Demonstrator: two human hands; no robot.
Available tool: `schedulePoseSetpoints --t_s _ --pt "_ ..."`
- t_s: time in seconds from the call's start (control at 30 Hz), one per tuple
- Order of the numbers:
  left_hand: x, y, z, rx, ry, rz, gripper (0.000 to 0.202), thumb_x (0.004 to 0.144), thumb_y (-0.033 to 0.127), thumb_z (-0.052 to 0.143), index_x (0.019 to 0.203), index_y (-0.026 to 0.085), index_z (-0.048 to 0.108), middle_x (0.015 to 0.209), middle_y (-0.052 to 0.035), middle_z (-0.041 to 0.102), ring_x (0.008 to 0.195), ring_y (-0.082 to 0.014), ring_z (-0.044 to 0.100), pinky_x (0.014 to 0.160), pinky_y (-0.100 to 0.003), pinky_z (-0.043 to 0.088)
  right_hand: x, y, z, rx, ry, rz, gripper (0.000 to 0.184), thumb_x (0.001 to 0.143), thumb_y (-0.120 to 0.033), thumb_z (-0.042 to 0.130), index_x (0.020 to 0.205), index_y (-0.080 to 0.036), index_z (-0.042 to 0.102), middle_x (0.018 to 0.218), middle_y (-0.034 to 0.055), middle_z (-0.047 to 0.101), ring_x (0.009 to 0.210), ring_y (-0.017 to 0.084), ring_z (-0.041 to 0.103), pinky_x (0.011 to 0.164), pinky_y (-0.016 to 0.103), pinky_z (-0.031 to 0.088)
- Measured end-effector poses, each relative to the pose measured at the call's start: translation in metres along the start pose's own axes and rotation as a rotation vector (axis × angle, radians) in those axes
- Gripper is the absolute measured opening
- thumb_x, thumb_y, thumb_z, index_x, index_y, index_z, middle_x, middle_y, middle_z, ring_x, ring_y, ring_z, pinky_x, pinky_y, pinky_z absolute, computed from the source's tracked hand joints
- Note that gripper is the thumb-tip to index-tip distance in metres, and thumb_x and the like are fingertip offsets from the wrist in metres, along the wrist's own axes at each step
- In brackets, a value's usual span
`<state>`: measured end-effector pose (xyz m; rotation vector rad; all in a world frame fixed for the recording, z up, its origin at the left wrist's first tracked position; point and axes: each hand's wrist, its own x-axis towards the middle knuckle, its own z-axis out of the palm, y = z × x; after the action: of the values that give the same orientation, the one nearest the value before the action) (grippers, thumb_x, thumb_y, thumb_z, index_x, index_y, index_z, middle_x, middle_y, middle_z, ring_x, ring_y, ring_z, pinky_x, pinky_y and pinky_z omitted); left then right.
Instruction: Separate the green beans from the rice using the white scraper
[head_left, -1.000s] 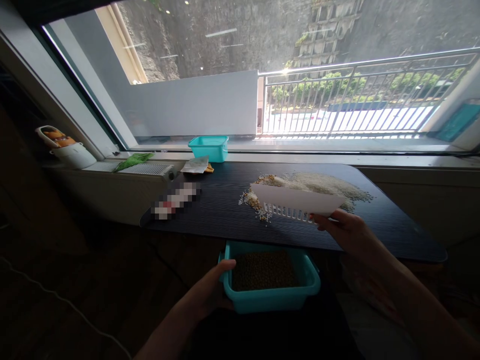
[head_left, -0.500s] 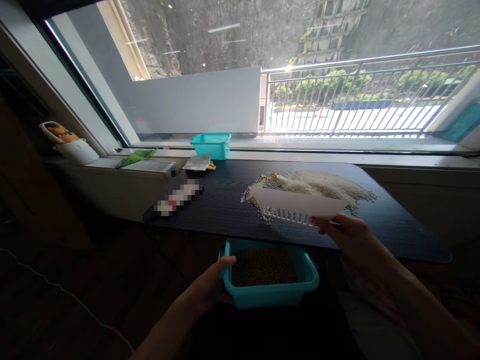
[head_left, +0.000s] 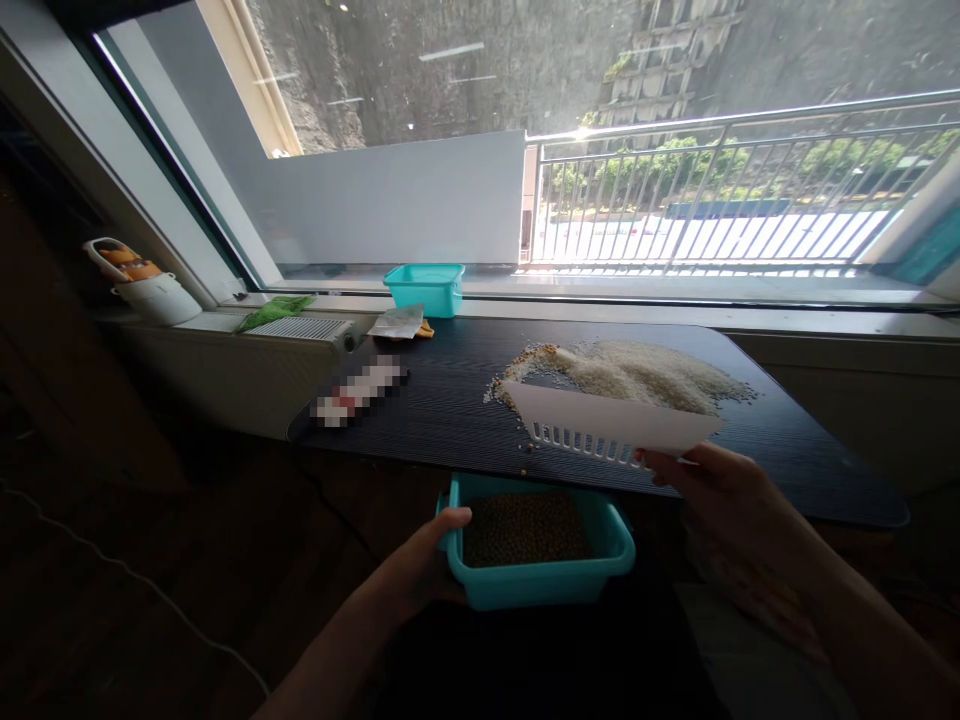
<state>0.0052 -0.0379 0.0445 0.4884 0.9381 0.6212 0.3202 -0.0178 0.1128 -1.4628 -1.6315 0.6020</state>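
Note:
My left hand (head_left: 420, 570) grips the left rim of a teal plastic tub (head_left: 540, 582) filled with brown beans, held just below the near edge of the dark table (head_left: 795, 450). My right hand (head_left: 716, 485) holds a white slotted basket (head_left: 611, 427) by its right end, tilted on the table near the front edge. Behind the basket lies a spread of white rice mixed with beans (head_left: 637, 368). A few loose grains sit by the table's edge.
A second teal tub (head_left: 424, 289) stands on the windowsill, with a packet (head_left: 397, 323) beside it. A white radiator (head_left: 296, 332) with a green cloth and a white pot (head_left: 154, 297) are at the left. A cable runs over the floor.
The white basket has slid towards the table's near edge and a little right with my right hand. The teal tub stays held under the edge.

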Motion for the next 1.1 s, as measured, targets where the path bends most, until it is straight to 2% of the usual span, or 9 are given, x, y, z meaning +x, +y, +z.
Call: schedulePoseSetpoints --t_s 0.13,0.43,0.67,0.8,0.93,1.0,1.1 --pt "-0.001 0.001 0.0 0.007 0.011 -0.011 0.057 0.079 0.043 0.055 0.126 0.011 0.049 0.107 -0.0155 0.066 0.102 -0.0309 0.061 0.074 -0.041 0.054 -0.003 0.0 0.004 -0.014 -0.005 -0.008 0.038 0.071 -0.056 0.061 0.071 -0.019 0.069 0.071 0.0052 0.069 0.062 0.02 0.062 0.055 0.029 0.051" --pt "0.001 0.0 -0.004 0.016 0.042 -0.004 0.062 0.077 0.045 0.057 0.128 0.011 0.046 0.108 -0.0156 0.066 0.099 -0.0307 0.062 0.074 -0.043 0.054 0.008 0.003 0.022 0.009 0.028 -0.081 0.038 0.076 -0.053 0.058 0.078 -0.018 0.071 0.064 0.0042 0.066 0.06 0.018 0.06 0.053 0.027 0.049" --pt "-0.007 0.005 -0.018 0.007 0.108 0.017 0.057 0.077 0.046 0.057 0.123 0.012 0.051 0.101 -0.0138 0.069 0.096 -0.0289 0.064 0.076 -0.042 0.054 0.031 -0.01 0.07 0.123 -0.092 -0.193 0.029 0.081 -0.041 0.057 0.093 -0.019 0.071 0.082 0.0054 0.07 0.072 0.019 0.065 0.064 0.03 0.054" --pt "-0.021 0.01 -0.029 -0.012 0.163 0.03 0.053 0.078 0.046 0.057 0.119 0.012 0.055 0.097 -0.0119 0.07 0.093 -0.0271 0.065 0.077 -0.039 0.053 0.033 -0.017 0.09 0.16 -0.188 -0.188 0.027 0.082 -0.038 0.056 0.094 -0.019 0.071 0.083 0.005 0.07 0.083 0.022 0.065 0.073 0.034 0.054" --pt "-0.029 0.01 -0.039 -0.02 0.231 0.032 0.054 0.079 0.046 0.057 0.12 0.012 0.053 0.096 -0.0119 0.07 0.088 -0.0257 0.066 0.071 -0.036 0.054 0.02 -0.022 0.079 0.195 -0.295 -0.156 0.027 0.08 -0.04 0.059 0.09 -0.019 0.072 0.083 0.0051 0.071 0.085 0.023 0.065 0.077 0.035 0.053" --pt "-0.03 0.009 -0.042 -0.024 0.248 0.04 0.056 0.079 0.047 0.056 0.122 0.011 0.051 0.096 -0.0125 0.069 0.087 -0.0257 0.066 0.071 -0.036 0.054 0.015 -0.021 0.066 0.168 -0.229 -0.098 0.028 0.077 -0.043 0.061 0.085 -0.018 0.072 0.078 0.0053 0.071 0.076 0.022 0.066 0.071 0.033 0.054" --pt "-0.027 0.007 -0.04 -0.035 0.222 0.047 0.059 0.079 0.047 0.056 0.125 0.011 0.047 0.096 -0.0132 0.069 0.088 -0.0265 0.066 0.075 -0.039 0.053 0.012 -0.01 0.048 0.133 -0.013 0.022 0.031 0.072 -0.047 0.064 0.077 -0.018 0.071 0.068 0.0049 0.07 0.061 0.02 0.063 0.058 0.031 0.053"
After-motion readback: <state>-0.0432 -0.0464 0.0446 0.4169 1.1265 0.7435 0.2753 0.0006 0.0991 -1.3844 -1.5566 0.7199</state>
